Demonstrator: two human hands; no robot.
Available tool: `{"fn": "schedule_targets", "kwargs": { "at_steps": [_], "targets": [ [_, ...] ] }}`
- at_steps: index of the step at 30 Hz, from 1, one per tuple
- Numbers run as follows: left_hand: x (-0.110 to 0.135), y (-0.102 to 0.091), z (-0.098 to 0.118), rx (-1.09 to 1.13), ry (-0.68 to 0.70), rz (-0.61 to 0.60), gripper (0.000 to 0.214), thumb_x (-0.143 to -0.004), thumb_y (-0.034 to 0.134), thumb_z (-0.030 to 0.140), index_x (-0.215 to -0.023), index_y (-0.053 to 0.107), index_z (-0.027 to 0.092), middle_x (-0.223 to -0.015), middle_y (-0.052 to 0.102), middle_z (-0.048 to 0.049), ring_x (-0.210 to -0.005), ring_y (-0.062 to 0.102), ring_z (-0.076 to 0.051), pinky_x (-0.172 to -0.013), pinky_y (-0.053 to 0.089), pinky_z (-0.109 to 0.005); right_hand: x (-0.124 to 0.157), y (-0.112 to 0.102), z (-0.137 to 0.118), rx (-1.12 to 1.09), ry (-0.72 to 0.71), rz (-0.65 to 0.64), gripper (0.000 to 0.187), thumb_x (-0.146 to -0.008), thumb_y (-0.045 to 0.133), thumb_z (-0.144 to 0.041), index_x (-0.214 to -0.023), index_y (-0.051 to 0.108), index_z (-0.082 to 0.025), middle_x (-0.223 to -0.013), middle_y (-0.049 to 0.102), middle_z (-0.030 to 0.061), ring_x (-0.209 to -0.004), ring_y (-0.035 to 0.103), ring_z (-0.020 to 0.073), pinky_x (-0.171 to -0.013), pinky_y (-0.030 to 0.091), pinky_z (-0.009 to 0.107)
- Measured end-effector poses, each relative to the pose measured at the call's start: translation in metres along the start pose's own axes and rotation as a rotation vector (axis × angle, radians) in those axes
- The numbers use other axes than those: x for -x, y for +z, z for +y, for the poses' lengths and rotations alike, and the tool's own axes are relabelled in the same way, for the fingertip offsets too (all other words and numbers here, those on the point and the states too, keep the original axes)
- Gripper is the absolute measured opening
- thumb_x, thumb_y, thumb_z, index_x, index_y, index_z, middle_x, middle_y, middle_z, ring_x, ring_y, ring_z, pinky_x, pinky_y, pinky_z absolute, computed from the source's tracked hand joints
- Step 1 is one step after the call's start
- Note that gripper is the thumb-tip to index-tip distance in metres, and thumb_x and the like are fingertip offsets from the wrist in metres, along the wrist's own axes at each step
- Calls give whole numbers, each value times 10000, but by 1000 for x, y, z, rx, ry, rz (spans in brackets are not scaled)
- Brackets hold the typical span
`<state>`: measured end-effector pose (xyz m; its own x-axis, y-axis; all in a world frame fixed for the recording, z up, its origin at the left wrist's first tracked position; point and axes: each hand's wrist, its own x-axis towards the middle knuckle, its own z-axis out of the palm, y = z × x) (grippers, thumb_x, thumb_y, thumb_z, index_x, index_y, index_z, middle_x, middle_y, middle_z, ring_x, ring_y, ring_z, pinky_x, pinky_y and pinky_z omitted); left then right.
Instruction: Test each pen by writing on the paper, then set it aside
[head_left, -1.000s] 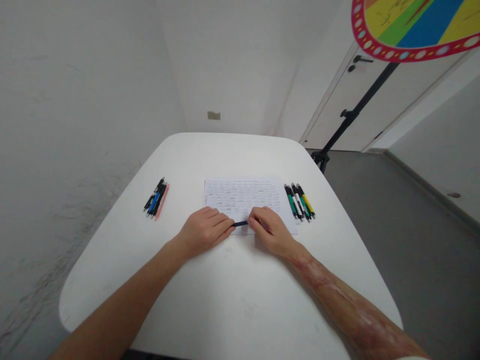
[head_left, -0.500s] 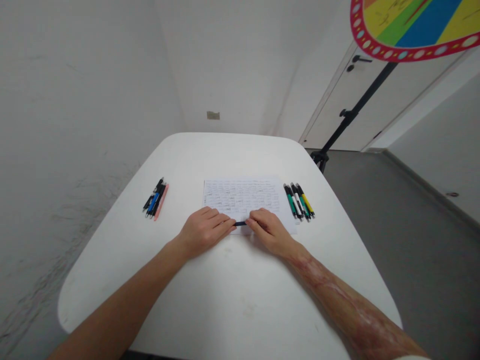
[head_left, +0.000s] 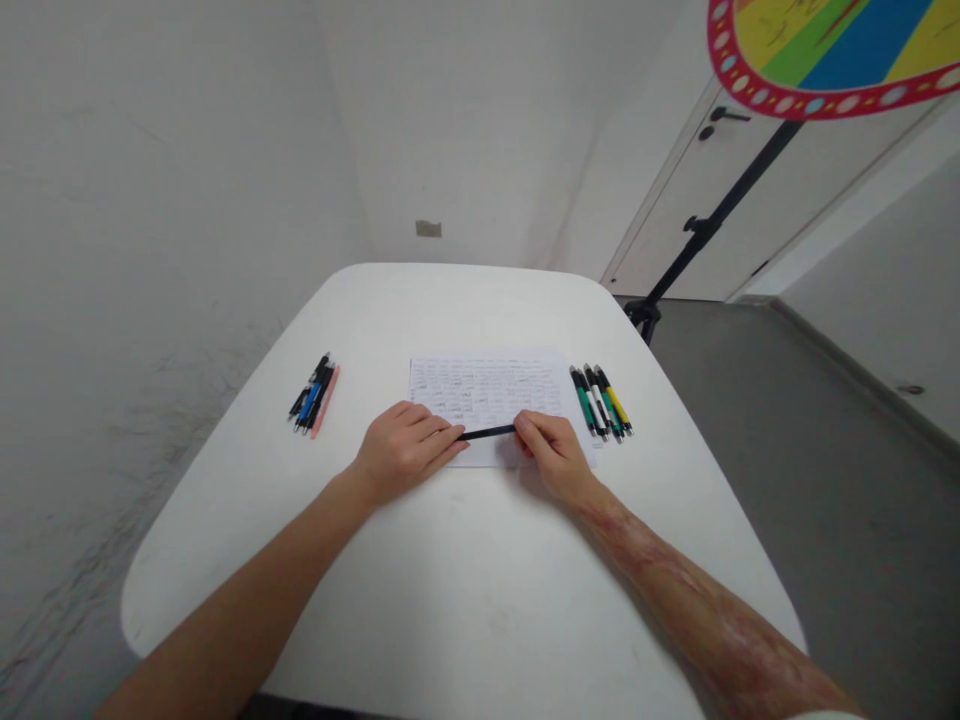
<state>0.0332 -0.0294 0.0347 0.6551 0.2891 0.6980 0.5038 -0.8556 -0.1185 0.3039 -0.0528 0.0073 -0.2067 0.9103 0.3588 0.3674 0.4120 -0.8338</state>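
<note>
A dark pen (head_left: 487, 433) lies crosswise over the near edge of a sheet of paper (head_left: 487, 390) covered in handwriting. My left hand (head_left: 405, 450) rests on the table with fingers curled, its fingertips pinching the pen's left end. My right hand (head_left: 551, 450) is closed on the pen's right end. Both hands sit at the sheet's near edge on the white table (head_left: 465, 580).
A group of pens (head_left: 313, 393), black, blue and pink, lies left of the sheet. Several pens (head_left: 600, 400) with green, white and yellow barrels lie right of it. A colourful wheel (head_left: 832, 50) on a black stand (head_left: 705, 225) rises beyond the table's right side.
My hands have drawn apart along the pen, so more of its dark barrel shows between them. My right hand shifted a little to the right.
</note>
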Motion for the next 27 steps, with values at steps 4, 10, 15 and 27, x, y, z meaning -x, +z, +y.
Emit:
{"fn": "schedule_targets", "kwargs": {
  "at_steps": [4, 10, 15, 27],
  "targets": [
    [4, -1, -6, 8, -55, 41, 96, -1069, 739, 287, -1089, 757, 195, -913, 833, -9, -770, 719, -168, -715, 503, -352, -3, -4, 2, 88, -48, 147, 424, -1121, 470, -360, -719, 529, -242, -683, 565, 14, -683, 543, 210, -688, 399, 382],
    [3, 0, 1, 22, -62, 38, 88, -1083, 724, 289, -1094, 744, 205, -904, 834, 2, -758, 726, -159, -725, 511, -344, -8, -1, -12, 544, -373, -50, 158, -1095, 605, -304, -1133, 725, -210, -1005, 777, 92, -951, 639, 275, -954, 440, 468],
    [6, 2, 3, 63, -155, 73, 230, -1084, 723, 330, -1261, 693, 186, -879, 820, 0, -730, 725, -163, -734, 524, -344, -5, 4, -7, 560, -415, -162, 374, -1127, 515, -216, -1470, 658, -252, -1018, 799, 83, -929, 662, 262, -899, 478, 435],
    [16, 16, -10, 150, -294, -243, 281, -1111, 605, 371, -1298, 731, 204, -1270, 761, -125, -1084, 721, -284, -948, 565, -465, -32, -26, -10, -884, 178, 484, 622, -946, 665, -697, -622, 379, -249, -601, 269, -66, -487, 198, 114, -422, 172, 279]
  ]
}}
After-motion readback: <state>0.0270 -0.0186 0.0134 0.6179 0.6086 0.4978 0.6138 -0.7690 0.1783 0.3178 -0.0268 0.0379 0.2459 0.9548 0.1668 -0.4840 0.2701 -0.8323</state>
